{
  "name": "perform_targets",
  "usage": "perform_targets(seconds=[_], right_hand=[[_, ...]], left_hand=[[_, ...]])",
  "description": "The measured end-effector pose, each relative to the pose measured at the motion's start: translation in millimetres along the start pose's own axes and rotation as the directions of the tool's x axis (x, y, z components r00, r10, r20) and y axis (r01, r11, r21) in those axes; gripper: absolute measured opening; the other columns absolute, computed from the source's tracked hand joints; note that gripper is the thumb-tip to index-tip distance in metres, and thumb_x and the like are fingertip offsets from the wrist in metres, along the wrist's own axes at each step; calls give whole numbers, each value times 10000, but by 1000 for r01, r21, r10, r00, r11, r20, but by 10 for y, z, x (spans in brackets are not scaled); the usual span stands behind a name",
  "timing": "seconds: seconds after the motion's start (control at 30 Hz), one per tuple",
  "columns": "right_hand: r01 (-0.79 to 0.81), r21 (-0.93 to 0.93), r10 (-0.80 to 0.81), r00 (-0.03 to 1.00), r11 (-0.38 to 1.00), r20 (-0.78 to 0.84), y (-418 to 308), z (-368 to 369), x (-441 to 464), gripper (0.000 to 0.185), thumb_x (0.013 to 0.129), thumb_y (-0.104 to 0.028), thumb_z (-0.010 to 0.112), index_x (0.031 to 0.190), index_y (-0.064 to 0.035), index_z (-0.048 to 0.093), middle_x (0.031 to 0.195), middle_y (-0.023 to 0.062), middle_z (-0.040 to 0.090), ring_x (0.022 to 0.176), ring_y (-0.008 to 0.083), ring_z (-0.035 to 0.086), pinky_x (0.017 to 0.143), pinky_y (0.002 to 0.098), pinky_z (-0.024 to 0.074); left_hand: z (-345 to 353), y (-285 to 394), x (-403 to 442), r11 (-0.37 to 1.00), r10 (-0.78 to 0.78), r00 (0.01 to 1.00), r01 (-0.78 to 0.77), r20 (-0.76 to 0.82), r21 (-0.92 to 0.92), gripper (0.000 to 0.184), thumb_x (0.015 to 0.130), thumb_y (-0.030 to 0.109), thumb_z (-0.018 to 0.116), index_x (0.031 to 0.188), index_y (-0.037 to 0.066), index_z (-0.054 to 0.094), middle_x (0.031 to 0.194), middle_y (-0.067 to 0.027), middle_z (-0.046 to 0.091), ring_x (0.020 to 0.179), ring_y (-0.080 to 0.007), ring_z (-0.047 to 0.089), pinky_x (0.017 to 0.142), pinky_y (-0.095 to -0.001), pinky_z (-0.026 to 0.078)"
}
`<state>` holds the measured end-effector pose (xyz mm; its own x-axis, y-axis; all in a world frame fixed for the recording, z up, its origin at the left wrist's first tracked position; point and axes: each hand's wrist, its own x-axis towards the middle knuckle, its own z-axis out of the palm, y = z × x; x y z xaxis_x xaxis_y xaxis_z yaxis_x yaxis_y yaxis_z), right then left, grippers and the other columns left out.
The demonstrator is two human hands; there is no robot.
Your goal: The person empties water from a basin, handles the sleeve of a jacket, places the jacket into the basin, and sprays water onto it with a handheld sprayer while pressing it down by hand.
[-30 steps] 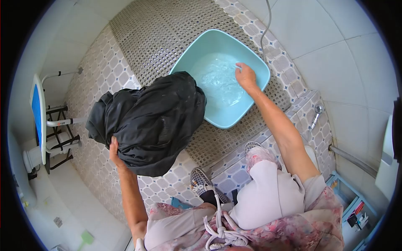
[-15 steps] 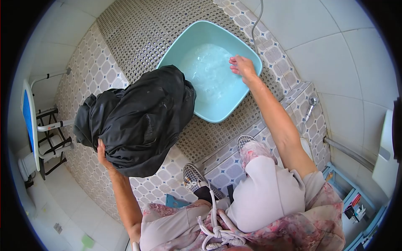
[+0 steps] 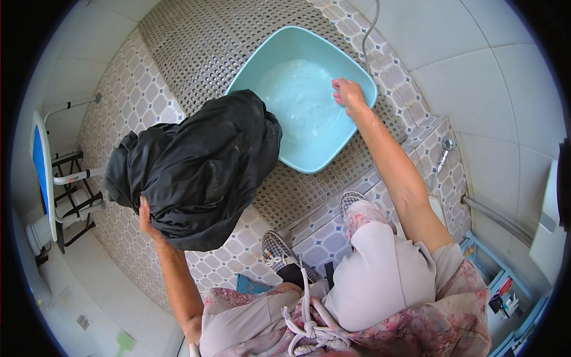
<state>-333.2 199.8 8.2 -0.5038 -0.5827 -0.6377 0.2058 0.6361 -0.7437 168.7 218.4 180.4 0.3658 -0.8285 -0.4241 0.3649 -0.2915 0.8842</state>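
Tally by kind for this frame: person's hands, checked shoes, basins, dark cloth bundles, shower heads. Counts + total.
Left hand and right hand: 2
Left checked shoe and right checked shoe: 2
Light blue basin: 1
Dark cloth bundle: 1
Shower head: 1
Total: 7
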Motion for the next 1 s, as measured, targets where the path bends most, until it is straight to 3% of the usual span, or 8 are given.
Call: perform_targets(seconds=[0.27,0.37,0.47,0.57,0.63,0.73,0.83,1.0], right_hand=[[282,-290,-383,834,915,-398,486,318,573,313,934,-260,478,1014,-27,670,882,84,689,747,203,634,699,342,508],[-229,252,176,960,940,217,296,679,146,257,934,-266,539,951,-51,678,880,97,699,826,259,672,734,395,537],[-606,459,-91,537,649,838,-155,1064,-527,260,924,-281,603,941,-31,674,992,104,699,859,257,683,808,405,554],[169,438,-470,309,883,827,-815,1246,-1598,333,959,-302,570,1132,-28,650,1102,105,679,1011,225,655,911,367,518],[878,418,-725,-129,233,676,-781,1388,-1793,457,903,-406,616,1279,-149,577,1269,107,591,1209,278,522,1049,424,381],[998,-28,-750,-20,-51,662,-442,1418,-1137,483,814,-434,672,1199,-149,614,1311,133,529,1133,317,544,1011,432,392],[670,-658,-492,726,344,481,-81,997,-506,323,849,-240,598,1079,-24,669,1044,198,670,1026,396,605,920,439,470],[524,-600,-341,851,605,400,116,436,-454,332,877,-220,524,1096,-24,677,1042,198,682,984,364,638,918,421,479]], left_hand=[[-26,-5,23,998,15,998,-12,-56,55,500,938,327,467,1310,-4,522,1262,-96,581,1159,-228,549,1060,-361,386],[107,36,-78,999,-23,1000,23,2,34,515,953,336,444,1331,-8,508,1292,-102,568,1191,-228,533,1078,-359,369],[75,19,-55,999,-29,999,29,22,32,521,949,343,453,1325,-12,511,1284,-108,571,1189,-231,534,1076,-361,374],[33,27,-41,1000,-12,988,9,151,21,475,919,332,490,1263,8,538,1214,-92,599,1115,-225,574,1016,-363,427],[82,30,-70,1000,-7,979,6,203,4,451,905,322,506,1237,20,547,1183,-82,610,1084,-221,590,992,-364,449],[140,51,-142,1000,-11,991,8,134,19,470,919,329,483,1274,24,530,1222,-91,591,1135,-229,561,1022,-371,423],[124,92,-145,1000,29,995,-29,99,2,512,948,356,437,1338,32,503,1297,-116,557,1211,-251,518,1066,-391,386],[124,135,-20,981,171,974,-153,152,-121,561,945,376,410,1354,-3,470,1338,-162,524,1188,-292,537,1071,-397,390]])
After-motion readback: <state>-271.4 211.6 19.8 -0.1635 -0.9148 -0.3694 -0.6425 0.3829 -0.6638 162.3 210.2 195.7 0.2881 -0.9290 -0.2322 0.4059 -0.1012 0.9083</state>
